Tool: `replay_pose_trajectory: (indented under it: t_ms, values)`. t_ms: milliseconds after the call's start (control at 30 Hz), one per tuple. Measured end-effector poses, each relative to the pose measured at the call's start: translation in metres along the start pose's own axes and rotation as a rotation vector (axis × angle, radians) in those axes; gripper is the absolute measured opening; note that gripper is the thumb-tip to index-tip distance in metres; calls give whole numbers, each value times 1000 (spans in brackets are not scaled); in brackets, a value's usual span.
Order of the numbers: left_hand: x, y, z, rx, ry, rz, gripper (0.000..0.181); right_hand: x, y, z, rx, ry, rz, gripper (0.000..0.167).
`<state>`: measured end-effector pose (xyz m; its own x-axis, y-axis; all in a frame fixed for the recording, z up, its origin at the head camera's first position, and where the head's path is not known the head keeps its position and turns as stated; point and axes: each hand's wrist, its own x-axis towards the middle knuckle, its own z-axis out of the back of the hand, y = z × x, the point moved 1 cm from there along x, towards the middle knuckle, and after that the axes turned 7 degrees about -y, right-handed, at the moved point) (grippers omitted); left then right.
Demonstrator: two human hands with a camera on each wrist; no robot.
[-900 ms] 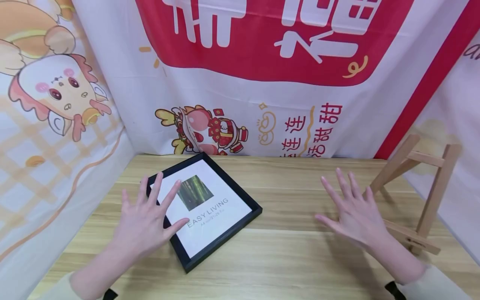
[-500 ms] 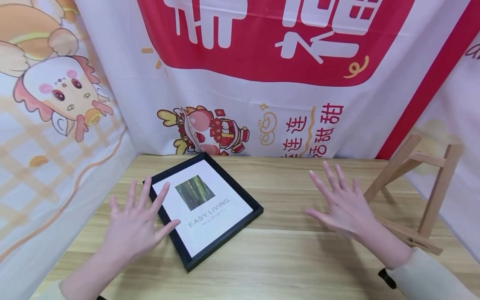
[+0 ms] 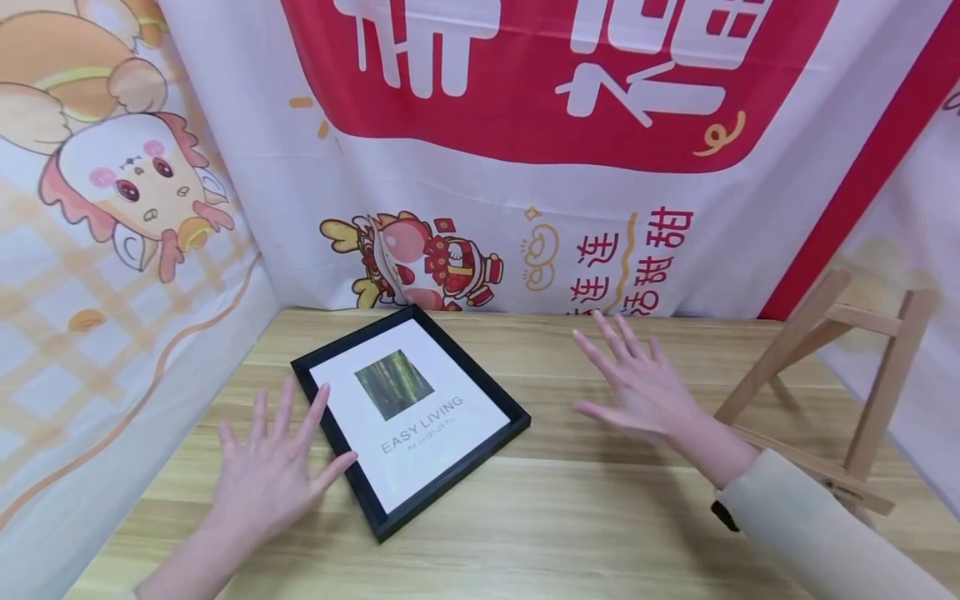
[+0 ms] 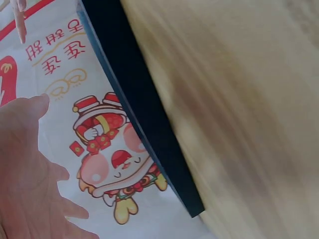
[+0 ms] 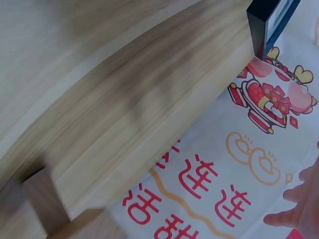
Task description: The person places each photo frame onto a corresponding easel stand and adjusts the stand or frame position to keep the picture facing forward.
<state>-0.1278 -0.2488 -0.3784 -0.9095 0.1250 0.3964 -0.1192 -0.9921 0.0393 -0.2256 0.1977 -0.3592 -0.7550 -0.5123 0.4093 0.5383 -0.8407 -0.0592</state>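
A black picture frame [image 3: 450, 475] with a white "EASY LIVING" sheet and a small green forest picture lies flat at a slant on the wooden table. In the head view my left hand [image 3: 266, 475] hovers by its left edge, fingers spread; thumb and index tips overlap the border, and I cannot tell if they touch it. My right hand [image 3: 637, 383] is held over the table right of the frame, fingers spread and holding nothing. The left wrist view shows the frame's dark side [image 4: 144, 109] beside the left palm. In the right wrist view a frame corner [image 5: 261, 30] shows at the top.
A small wooden easel [image 3: 873, 400] stands at the right of the table [image 3: 525, 533], behind the right forearm. White cloth [image 3: 465, 183] with red lettering and cartoon figures hangs along the back edge. Another printed cloth [image 3: 150, 275] closes off the left side.
My right hand has moved left, away from the easel and closer to the frame. The left hand has drawn back slightly left and down, uncovering more of the frame. Frame and easel have stayed put.
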Motion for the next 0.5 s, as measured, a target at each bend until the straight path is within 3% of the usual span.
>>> replay_pose_trajectory:
  t_ms: [267,500]
  values:
    - [-6,7,-14,-14,18,43,96,29,7,-21,24,57,10,93]
    - [-4,14,-27,-13,35,53,98,54,9,-40,83,88,63,92]
